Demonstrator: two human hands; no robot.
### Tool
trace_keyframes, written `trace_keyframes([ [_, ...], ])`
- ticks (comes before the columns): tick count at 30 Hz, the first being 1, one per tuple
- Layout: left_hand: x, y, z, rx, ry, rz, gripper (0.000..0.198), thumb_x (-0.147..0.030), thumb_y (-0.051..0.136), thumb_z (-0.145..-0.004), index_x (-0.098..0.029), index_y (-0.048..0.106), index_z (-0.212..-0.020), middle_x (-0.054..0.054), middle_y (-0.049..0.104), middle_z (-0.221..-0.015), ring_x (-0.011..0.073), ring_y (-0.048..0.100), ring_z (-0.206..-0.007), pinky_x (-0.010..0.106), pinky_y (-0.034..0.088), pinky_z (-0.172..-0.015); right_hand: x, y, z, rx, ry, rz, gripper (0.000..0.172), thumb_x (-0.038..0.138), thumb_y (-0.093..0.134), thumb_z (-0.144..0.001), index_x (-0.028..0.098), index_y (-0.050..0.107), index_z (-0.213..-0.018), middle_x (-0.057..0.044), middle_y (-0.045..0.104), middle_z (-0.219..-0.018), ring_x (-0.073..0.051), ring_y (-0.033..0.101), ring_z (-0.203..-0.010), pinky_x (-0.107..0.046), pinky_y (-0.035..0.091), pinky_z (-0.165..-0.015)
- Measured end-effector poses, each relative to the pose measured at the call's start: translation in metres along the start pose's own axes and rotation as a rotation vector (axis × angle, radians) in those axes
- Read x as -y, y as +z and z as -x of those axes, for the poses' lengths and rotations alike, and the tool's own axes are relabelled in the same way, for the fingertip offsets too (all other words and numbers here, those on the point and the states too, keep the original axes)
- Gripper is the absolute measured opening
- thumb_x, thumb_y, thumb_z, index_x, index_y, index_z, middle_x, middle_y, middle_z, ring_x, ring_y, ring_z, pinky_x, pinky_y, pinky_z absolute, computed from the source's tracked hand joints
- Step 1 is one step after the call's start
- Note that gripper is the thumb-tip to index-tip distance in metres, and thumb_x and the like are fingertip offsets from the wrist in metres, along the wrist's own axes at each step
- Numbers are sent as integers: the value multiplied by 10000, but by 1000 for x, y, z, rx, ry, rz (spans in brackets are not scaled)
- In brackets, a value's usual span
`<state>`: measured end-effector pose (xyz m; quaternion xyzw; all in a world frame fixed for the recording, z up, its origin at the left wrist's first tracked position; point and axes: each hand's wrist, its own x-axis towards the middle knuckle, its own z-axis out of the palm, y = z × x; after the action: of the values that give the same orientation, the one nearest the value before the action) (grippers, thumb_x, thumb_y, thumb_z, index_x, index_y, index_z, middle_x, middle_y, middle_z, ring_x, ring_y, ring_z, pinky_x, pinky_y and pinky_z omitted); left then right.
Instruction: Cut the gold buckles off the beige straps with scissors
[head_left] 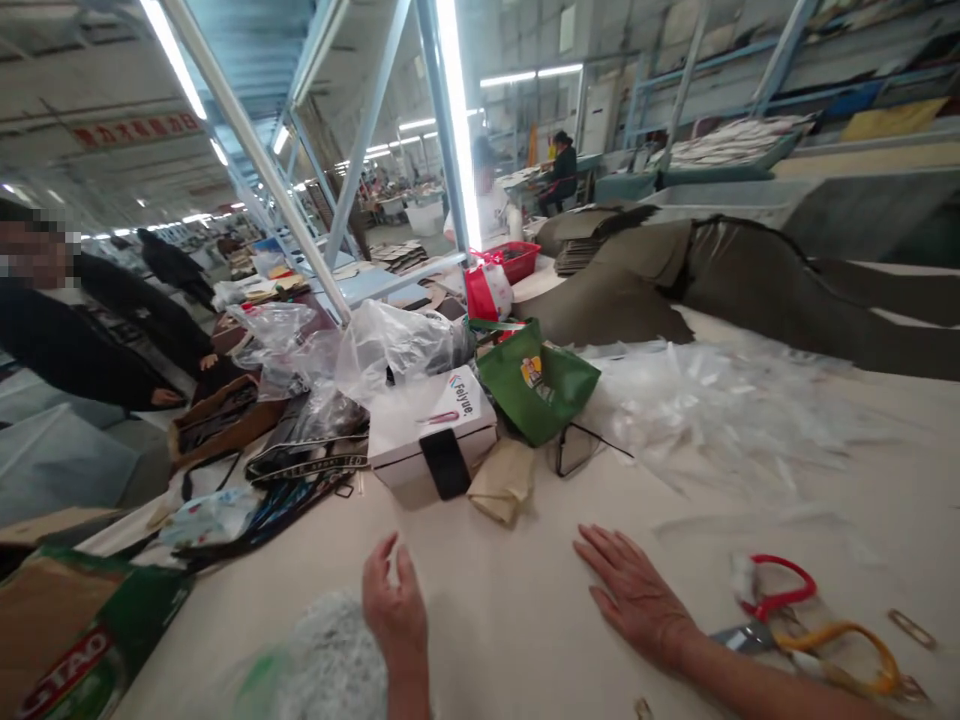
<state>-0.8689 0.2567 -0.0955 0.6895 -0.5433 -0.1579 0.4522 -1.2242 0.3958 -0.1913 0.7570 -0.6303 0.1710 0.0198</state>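
Note:
My left hand (395, 598) is raised over the pale table, its fingers loosely bent with a gap between them and nothing held. Beside it, at the lower left, is a clear plastic bag (330, 655) with whitish contents. My right hand (637, 590) lies flat, palm down, on the table, fingers stretched out. Close to my right forearm lie scissors (776, 605) with one red and one orange handle. Beyond both hands, a dark phone (444, 464) leans against a white box (397, 425). A folded tan cloth (502, 482) and dark-framed glasses (576, 452) lie beside it.
A green bag (538, 385) stands behind the glasses. Clear plastic sheets (712, 400) and dark brown material (772, 285) cover the back right. At left are an open carton (217, 415), dark straps (285, 515) and a green carton (97, 640). People (75, 310) stand at far left.

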Motion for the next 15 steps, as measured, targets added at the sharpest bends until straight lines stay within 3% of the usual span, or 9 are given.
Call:
trace_keyframes([
  [4, -24, 81, 8, 301, -5, 80, 445, -477, 504, -868, -158, 674, -1128, 171, 723, -1169, 297, 678, -1099, 441, 542, -952, 5, -3, -1, 21, 4, -32, 582, 257, 545, -884, 245, 521, -1466, -88, 436, -1563, -280, 441, -1403, -517, 328, -1162],
  [7, -40, 123, 26, 466, -12, 125, 421, -413, 562, -865, -150, 669, -1176, 182, 705, -1248, 290, 658, -1173, 414, 516, -1003, 8, -6, -2, 23, 22, -68, 592, 233, 541, -872, 233, 522, -1464, -98, 436, -1563, -274, 424, -1415, -508, 309, -1176],
  [9, -47, 136, 38, 565, -15, 160, 337, -400, 601, -879, -182, 698, -1117, 136, 743, -1169, 245, 695, -1091, 381, 531, -971, 9, -7, -2, 17, 30, -86, 597, 220, 542, -863, 230, 526, -1459, -101, 436, -1562, -273, 415, -1420, -506, 301, -1181],
  [11, -46, 137, 42, 601, -43, 176, 265, -428, 625, -887, -198, 720, -981, 78, 773, -983, 211, 722, -931, 367, 554, -902, 11, -9, -2, 11, 35, -96, 598, 216, 546, -858, 230, 529, -1455, -104, 440, -1559, -277, 420, -1415, -509, 303, -1179],
  [13, -40, 131, 34, 504, -112, 162, 300, -476, 608, -889, -192, 702, -908, 67, 752, -893, 226, 712, -883, 389, 552, -886, 12, -9, -2, 13, 37, -98, 602, 218, 552, -854, 226, 528, -1456, -109, 452, -1549, -280, 431, -1406, -510, 312, -1174],
  [15, -29, 125, 12, 309, -202, 141, 361, -504, 567, -887, -178, 661, -1010, 113, 727, -1030, 280, 680, -1039, 437, 518, -963, 12, -10, -1, 20, 35, -93, 609, 227, 558, -853, 222, 520, -1461, -112, 459, -1544, -283, 435, -1405, -511, 326, -1166],
])
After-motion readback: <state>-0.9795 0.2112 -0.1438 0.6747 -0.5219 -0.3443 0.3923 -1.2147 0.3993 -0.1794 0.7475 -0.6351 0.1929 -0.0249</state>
